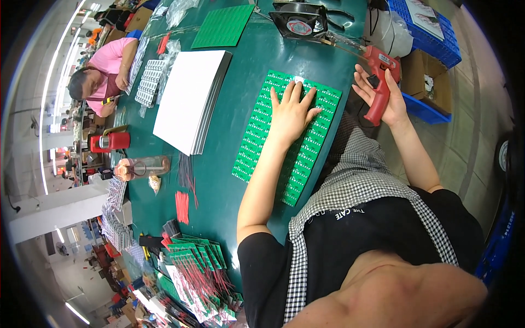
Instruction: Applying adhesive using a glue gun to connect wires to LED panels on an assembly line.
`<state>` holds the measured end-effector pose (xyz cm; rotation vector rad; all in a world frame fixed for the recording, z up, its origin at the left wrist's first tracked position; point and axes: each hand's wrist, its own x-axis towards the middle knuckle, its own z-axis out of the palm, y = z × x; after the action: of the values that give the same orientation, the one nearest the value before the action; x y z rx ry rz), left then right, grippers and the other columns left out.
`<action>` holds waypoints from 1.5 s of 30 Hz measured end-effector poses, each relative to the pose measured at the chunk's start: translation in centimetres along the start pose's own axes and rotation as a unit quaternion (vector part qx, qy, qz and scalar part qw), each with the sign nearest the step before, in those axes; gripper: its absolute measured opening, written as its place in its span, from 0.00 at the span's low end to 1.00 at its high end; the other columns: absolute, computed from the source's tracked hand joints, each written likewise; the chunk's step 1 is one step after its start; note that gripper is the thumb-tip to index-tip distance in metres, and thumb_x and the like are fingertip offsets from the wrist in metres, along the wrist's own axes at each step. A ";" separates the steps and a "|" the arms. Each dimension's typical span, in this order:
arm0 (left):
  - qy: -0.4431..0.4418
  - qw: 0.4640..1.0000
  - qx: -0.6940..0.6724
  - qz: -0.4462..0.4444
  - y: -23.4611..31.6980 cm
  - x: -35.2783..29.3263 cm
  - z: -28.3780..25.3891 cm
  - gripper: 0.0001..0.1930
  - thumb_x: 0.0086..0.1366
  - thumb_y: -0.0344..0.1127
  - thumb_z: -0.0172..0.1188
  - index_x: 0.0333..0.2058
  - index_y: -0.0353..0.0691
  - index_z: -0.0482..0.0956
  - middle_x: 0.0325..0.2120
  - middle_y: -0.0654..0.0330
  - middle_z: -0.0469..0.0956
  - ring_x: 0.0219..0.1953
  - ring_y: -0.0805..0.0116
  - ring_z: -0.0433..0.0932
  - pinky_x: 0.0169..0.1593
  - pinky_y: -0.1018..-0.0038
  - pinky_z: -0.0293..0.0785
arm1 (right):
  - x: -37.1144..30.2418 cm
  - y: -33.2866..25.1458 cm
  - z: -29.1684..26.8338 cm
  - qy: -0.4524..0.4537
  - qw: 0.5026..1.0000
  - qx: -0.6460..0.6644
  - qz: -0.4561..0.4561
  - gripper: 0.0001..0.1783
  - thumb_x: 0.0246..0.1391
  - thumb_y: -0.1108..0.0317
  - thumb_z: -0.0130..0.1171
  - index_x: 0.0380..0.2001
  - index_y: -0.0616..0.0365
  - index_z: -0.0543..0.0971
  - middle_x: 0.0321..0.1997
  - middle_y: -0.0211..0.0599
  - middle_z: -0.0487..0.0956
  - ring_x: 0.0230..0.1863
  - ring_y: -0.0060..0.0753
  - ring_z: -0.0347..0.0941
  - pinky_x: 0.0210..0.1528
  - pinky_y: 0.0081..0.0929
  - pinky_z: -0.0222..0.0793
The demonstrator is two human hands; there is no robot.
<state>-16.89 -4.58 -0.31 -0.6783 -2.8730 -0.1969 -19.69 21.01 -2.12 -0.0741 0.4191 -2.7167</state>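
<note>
A green panel of small printed circuit boards (257, 136) lies on the dark green table in front of me. My left hand (291, 117) rests flat on it, fingers spread, with the fingertips by a small white patch near the panel's far edge. In my right hand (395, 106) is a red soldering gun (379, 82), held by its handle beyond the panel's right side. Its thin metal nose points left toward a black fan (298, 24). My right fingers curl only loosely around the handle, and the thumb lies along it.
White flat boards (188, 98) are stacked left of the panel, with another green panel (224, 26) farther back. Red wires (182, 208), a bottle (147, 167) and wired boards (202, 262) lie on the left. A person in pink works across the table. A cardboard box (437, 82) stands right.
</note>
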 end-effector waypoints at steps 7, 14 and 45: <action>-0.021 1.000 0.012 -0.010 0.0 0.0 0.0 0.26 0.60 0.55 0.46 0.55 0.54 0.64 0.55 0.53 0.61 0.60 0.56 0.55 0.59 0.43 0.44 | -0.2 0.0 -0.4 -0.011 1.000 0.013 0.004 0.30 0.57 0.55 0.47 0.58 0.58 0.55 0.59 0.49 0.60 0.60 0.42 0.56 0.63 0.43 0.50; -0.029 0.999 0.010 -0.010 0.1 0.1 -0.2 0.26 0.60 0.55 0.46 0.55 0.53 0.64 0.55 0.52 0.61 0.60 0.55 0.55 0.59 0.44 0.45 | -0.2 0.0 -0.5 -0.010 1.000 0.016 0.007 0.30 0.58 0.55 0.47 0.58 0.58 0.55 0.58 0.49 0.61 0.60 0.42 0.56 0.63 0.44 0.50; 0.022 1.000 -0.015 -0.007 -0.1 1.5 0.7 0.27 0.59 0.54 0.48 0.54 0.49 0.65 0.56 0.54 0.59 0.61 0.56 0.55 0.58 0.46 0.49 | 1.6 0.6 -0.1 0.004 1.000 -0.011 0.022 0.31 0.58 0.55 0.46 0.60 0.56 0.53 0.60 0.51 0.59 0.62 0.44 0.54 0.64 0.43 0.47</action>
<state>-18.38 -3.86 -0.65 -0.6506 -2.8393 -0.2550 -20.94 19.89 -2.46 -0.0588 0.4486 -2.6705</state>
